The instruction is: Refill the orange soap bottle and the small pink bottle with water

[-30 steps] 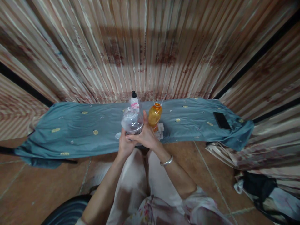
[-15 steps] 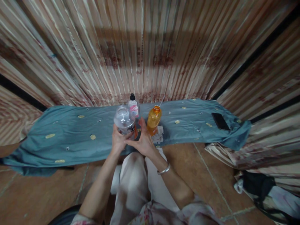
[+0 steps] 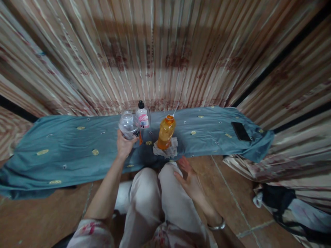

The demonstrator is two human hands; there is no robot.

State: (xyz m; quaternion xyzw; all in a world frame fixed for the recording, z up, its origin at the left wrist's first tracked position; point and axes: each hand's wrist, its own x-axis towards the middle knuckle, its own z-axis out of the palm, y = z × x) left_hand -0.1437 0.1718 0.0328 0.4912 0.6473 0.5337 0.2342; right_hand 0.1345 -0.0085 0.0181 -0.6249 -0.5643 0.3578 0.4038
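Just left of the frame's centre, the left hand [image 3: 124, 146] is wrapped around a clear plastic bottle [image 3: 128, 125], fingers clamped on its lower body, mouth up, above the blue cloth [image 3: 64, 144]. The right hand [image 3: 190, 179] hangs open, fingers spread, gripping nothing, below centre beside the person's knee and just short of the cloth's near edge. Right of the clear bottle stand a small white bottle [image 3: 142, 117] and an orange bottle [image 3: 165, 132] on a crumpled tissue [image 3: 165, 151]. A black phone [image 3: 240, 131] lies near the cloth's right edge; broad bare cloth runs toward the left.
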